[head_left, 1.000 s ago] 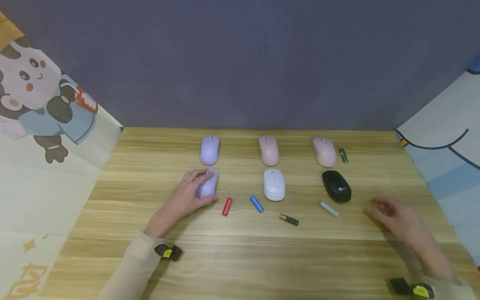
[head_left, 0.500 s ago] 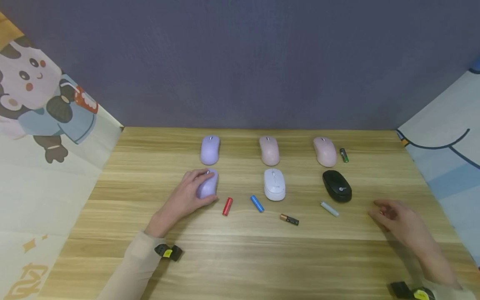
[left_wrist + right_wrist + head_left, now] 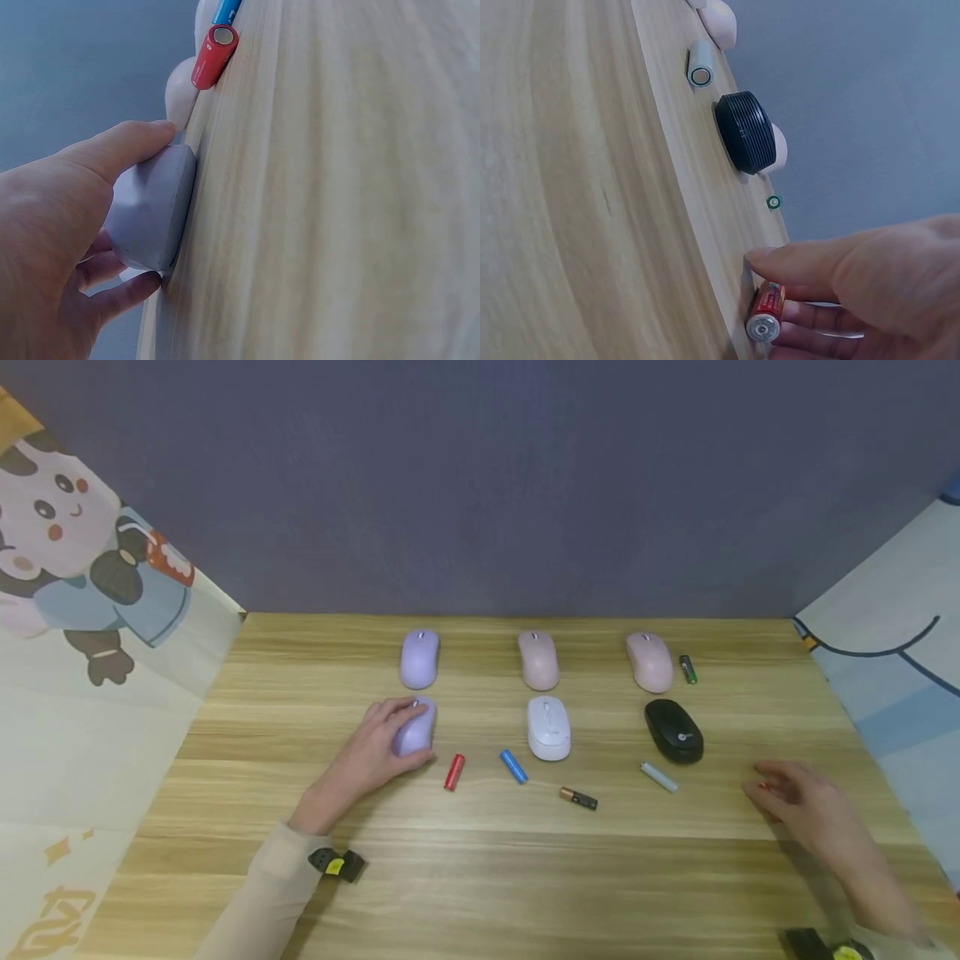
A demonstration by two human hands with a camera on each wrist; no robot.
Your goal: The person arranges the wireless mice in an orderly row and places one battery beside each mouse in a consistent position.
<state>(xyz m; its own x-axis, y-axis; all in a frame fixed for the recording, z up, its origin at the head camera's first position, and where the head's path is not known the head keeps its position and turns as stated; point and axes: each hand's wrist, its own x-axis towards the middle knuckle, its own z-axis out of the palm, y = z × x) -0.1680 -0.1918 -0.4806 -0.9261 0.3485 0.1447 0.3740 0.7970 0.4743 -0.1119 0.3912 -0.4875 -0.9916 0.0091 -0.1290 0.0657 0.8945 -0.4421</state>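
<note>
My left hand [image 3: 367, 747] holds a light purple mouse [image 3: 417, 730] on the table, thumb on its near side and fingers over the far side. In the left wrist view this mouse [image 3: 154, 206] lies flat under the hand [image 3: 60, 225]. At the right, my right hand [image 3: 813, 810] is low over the table. A red battery [image 3: 765, 786] shows between its thumb and fingers. In the right wrist view the battery [image 3: 768, 311] lies below the straight thumb, with the fingers of the hand [image 3: 870, 292] behind it; a firm grip is not visible.
Behind stand another purple mouse [image 3: 419, 660] and two pink mice [image 3: 538, 662]. A white mouse [image 3: 549, 729] and a black mouse [image 3: 674, 732] sit in front. Loose batteries: red [image 3: 454, 772], blue [image 3: 514, 767], black [image 3: 578, 798], pale [image 3: 659, 777], green [image 3: 687, 669]. A dark panel [image 3: 517, 485] rises behind.
My right hand has shifted slightly to the right, and the red battery now shows between its thumb and fingers. My left hand and the mouse under it have stayed still.
</note>
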